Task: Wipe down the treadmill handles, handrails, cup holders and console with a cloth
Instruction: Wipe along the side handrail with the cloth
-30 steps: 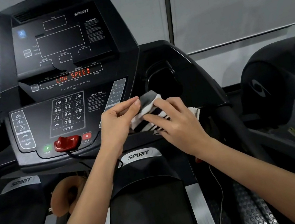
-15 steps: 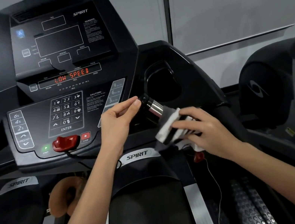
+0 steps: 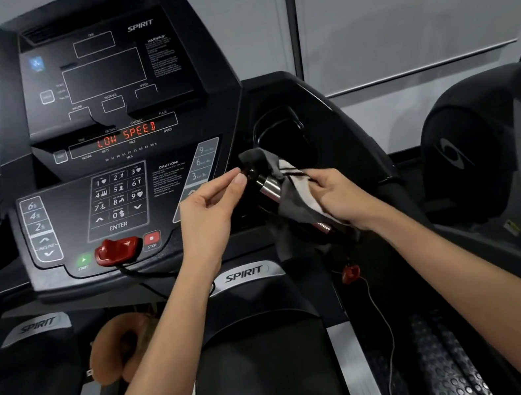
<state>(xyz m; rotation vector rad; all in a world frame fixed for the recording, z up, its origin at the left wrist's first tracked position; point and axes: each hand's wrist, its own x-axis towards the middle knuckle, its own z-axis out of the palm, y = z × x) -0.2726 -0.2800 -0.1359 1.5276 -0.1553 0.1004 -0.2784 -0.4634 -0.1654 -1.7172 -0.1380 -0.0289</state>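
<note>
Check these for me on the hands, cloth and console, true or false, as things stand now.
1. The right hand holds the cloth wrapped over the handle. True.
2. The display reads HIGH SPEED. False: it reads LOW SPEED.
3. The left hand rests flat on the keypad. False: its thumb and forefinger pinch the handle's end.
4. The red safety key sits between the START button and the STOP button. True.
</note>
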